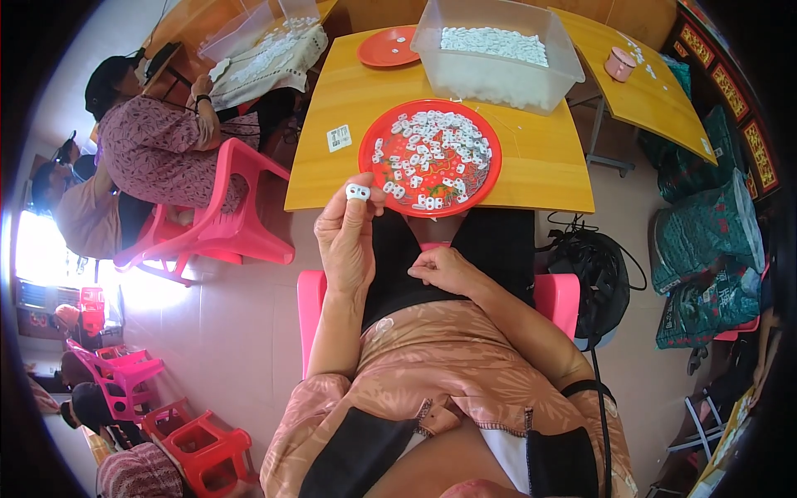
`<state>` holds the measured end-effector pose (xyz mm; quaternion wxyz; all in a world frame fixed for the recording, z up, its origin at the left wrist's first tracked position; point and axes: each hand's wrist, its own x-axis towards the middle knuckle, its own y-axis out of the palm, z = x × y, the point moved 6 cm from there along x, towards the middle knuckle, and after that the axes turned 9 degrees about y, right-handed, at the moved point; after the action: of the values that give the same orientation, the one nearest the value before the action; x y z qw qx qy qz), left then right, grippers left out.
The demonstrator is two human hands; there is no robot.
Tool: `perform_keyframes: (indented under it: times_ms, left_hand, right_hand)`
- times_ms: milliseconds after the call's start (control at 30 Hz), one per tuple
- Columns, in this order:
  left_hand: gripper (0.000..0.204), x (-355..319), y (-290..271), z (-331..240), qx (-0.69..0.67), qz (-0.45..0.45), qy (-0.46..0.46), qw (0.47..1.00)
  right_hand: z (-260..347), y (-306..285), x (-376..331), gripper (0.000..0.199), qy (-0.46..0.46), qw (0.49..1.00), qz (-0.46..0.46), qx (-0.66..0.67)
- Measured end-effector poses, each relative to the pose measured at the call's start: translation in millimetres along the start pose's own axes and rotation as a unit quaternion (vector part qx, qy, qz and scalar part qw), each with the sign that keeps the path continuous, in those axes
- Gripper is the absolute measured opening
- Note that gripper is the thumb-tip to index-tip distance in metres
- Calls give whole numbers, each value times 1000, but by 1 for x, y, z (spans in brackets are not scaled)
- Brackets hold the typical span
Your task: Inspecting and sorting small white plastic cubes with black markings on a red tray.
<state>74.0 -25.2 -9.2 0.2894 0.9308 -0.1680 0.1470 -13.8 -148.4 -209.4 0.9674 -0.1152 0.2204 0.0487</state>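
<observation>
My left hand (342,236) is raised at the near left rim of a round red tray (371,129). Between its thumb and fingers it pinches a small white plastic piece (358,192) with two dark spots, like holes. Many similar white pieces (423,149) lie scattered and heaped on the tray, which has a printed pattern. My right hand (448,270) rests low over my lap, apart from the tray, with its fingers curled in. Whether anything is inside that hand is hidden.
The tray stands on a yellow wooden table (548,166). Behind it are a translucent tub (498,83) of white pieces and a red plate (386,50). A pink mug (620,64) stands on another table. At left, a person (174,158) sits on a pink chair (232,199).
</observation>
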Motion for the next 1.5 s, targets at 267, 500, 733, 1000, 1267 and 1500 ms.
perform_keyframes:
  times_ms: [267, 500, 733, 1000, 1267, 1500]
  left_hand:
    - [32, 20, -31, 27, 11, -71, -38, 997]
    - [33, 91, -114, 101, 52, -146, -158, 975]
    - [24, 222, -119, 185, 124, -27, -276, 953]
    - [45, 315, 2, 162, 289, 8, -141, 947]
    - [25, 212, 78, 7, 204, 68, 165, 963]
    - [25, 93, 132, -174, 326, -25, 478, 815]
  right_hand:
    - [0, -3, -6, 30, 4, 1000, 4, 11]
    - [18, -17, -27, 31, -4, 1000, -2, -18]
    - [22, -20, -34, 31, 3, 1000, -3, -26]
    - [17, -26, -33, 28, 17, 997, -26, -68]
    - [21, -27, -36, 28, 6, 993, -32, -110]
    - [18, -23, -40, 32, -9, 989, -34, -145]
